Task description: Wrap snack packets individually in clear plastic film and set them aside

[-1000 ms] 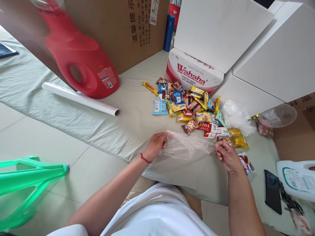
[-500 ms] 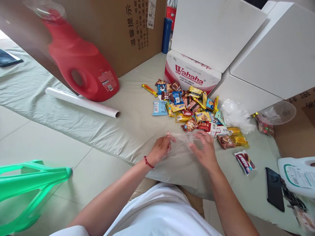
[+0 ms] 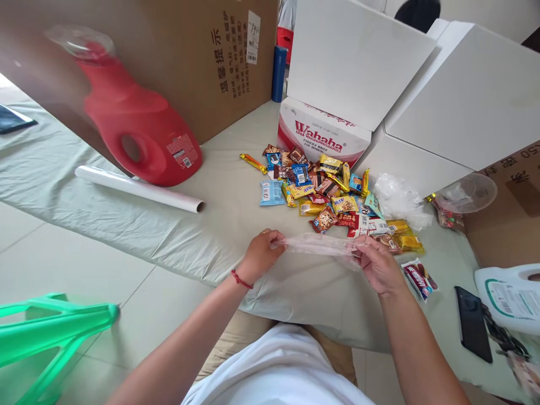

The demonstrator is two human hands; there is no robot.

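A clear plastic bag [image 3: 318,244] is stretched sideways between my two hands, above the cloth-covered table. My left hand [image 3: 262,256], with a red cord round the wrist, pinches its left end. The right end is gripped in the closed fingers of my right hand [image 3: 377,264]. Just beyond the bag lies a pile of small wrapped snacks [image 3: 312,191] in blue, yellow, red and brown wrappers. Right of my right hand is a single purple-and-white snack packet [image 3: 420,279].
Behind the snacks stands a Wahaha carton [image 3: 323,132] under white boxes. Crumpled clear bags [image 3: 400,199] lie to its right. A red jug [image 3: 145,124] and a white roll [image 3: 139,188] are on the left. A phone [image 3: 473,323] and white jug [image 3: 512,298] sit at right, a green stool [image 3: 54,337] at lower left.
My hands have moved apart, and the clear bag is now pulled out long between them. My right hand has gone from loosely spread fingers to a closed grip on the bag.
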